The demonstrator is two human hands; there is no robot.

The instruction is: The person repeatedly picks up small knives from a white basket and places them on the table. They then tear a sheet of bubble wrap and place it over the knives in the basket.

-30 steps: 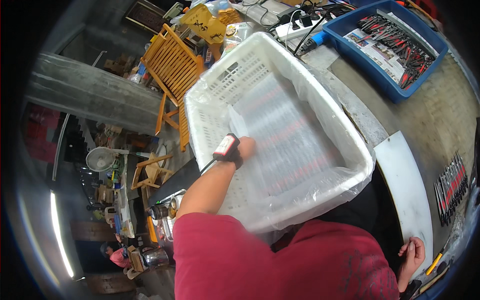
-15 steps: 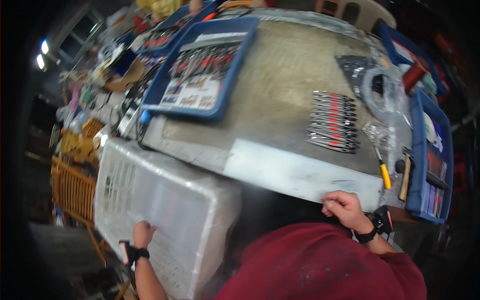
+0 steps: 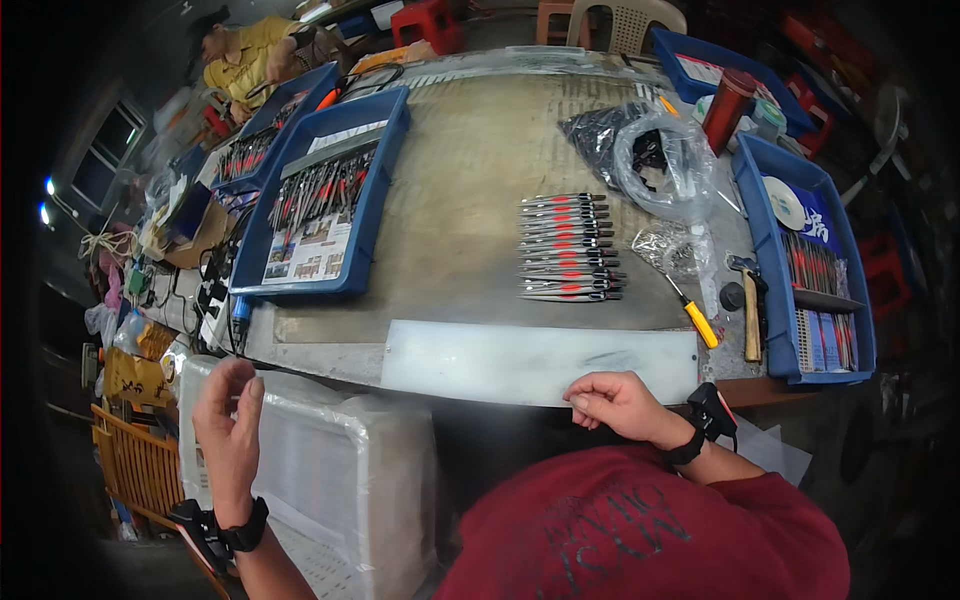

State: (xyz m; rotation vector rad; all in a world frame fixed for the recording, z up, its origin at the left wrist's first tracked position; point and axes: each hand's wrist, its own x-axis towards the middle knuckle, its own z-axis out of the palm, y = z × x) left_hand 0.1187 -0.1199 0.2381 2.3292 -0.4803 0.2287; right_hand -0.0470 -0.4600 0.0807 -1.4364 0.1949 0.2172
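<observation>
My left hand (image 3: 228,430) is raised above the white plastic crate (image 3: 365,440), palm turned inward, thumb apart from the fingers and nothing in it. At the front edge of a white board (image 3: 530,358), my right hand (image 3: 620,405) is loosely closed, thumb near the curled fingers; nothing shows in its grip. Beyond the board lies a neat row of slim metal hand tools with red marks (image 3: 567,248), probably tweezers or pliers, too small to tell. More such tools (image 3: 325,190) fill part of a blue tray (image 3: 370,245) on the left.
On the right are a yellow-handled screwdriver (image 3: 700,322), a hammer (image 3: 751,315), a clear plastic bag (image 3: 670,165), a red cylinder (image 3: 730,108) and another blue tray (image 3: 835,378). A person in a yellow top (image 3: 245,60) sits at the far left. A wooden chair (image 3: 135,465) stands left of the crate.
My left hand has risen from inside the crate, and its fingers have spread. My right hand stays by the board's edge. The whole view has shifted, bringing the seated person into sight.
</observation>
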